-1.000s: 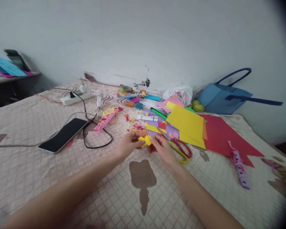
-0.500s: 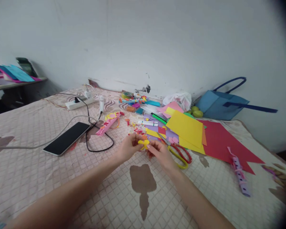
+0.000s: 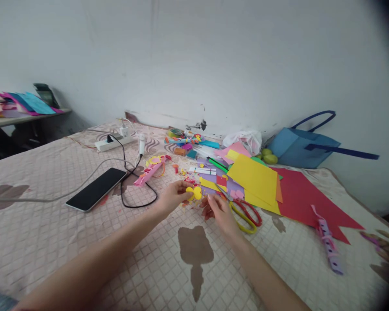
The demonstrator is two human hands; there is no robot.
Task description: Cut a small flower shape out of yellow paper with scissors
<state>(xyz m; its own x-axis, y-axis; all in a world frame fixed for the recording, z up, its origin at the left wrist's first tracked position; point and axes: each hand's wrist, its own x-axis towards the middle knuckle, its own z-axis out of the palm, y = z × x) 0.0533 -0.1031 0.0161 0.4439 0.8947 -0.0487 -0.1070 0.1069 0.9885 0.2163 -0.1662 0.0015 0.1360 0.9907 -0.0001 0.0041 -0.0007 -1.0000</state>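
Note:
Between the thumb and fingers of my left hand is a yellow paper flower with rounded petals. My right hand is just to the right of the flower and apart from it, its fingers loosely bent and apart, with nothing visible in them. Close by my right hand lies a pair of scissors with red and yellow handles. Beyond both hands, small paper scraps are scattered on the cloth.
Yellow sheets overlap a large red sheet on the right, near a purple paper roll. Left are a phone, a pink paper strip and a power strip with cables. A blue bag leans against the wall.
My right hand has let go of the yellow paper flower and drawn back slightly to the right and down. The left hand still holds the flower. The view has shifted slightly.

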